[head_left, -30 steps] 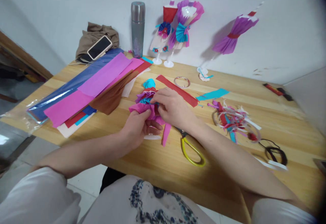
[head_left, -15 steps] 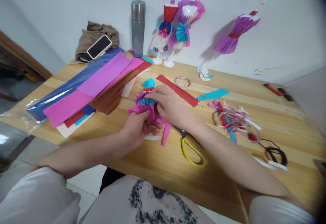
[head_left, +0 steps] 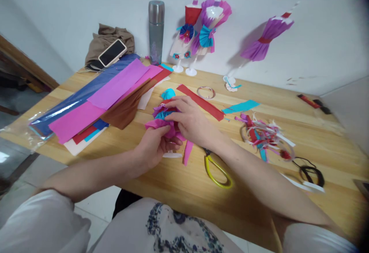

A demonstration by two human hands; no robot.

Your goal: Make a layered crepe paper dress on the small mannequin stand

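A small crepe-paper dress [head_left: 163, 115] with pink, blue, purple and red ruffles lies tilted between my hands, a turquoise piece [head_left: 168, 94] at its far end. My left hand [head_left: 154, 145] is closed on the pink ruffle at the near end, thumb on top. My right hand [head_left: 191, 120] curves over the right side, its fingertips on the blue and purple ruffles; its palm hides part of the dress. A white round base [head_left: 172, 155] shows beneath my left hand. Yellow-handled scissors [head_left: 217, 172] lie under my right forearm, beside a pink strip [head_left: 188, 152].
Crepe-paper sheets [head_left: 118, 80] cover the left of the table [head_left: 178, 184]. A flask [head_left: 156, 34] and paper dresses on stands [head_left: 206, 34] line the wall. Paper scraps [head_left: 265, 136], a tape roll [head_left: 206, 92], a red strip [head_left: 201, 103] and a turquoise strip [head_left: 242, 106] lie rightward.
My right hand has shifted slightly, its fingers now bent more and spread over the ruffles. My left hand keeps its hold in the same place.
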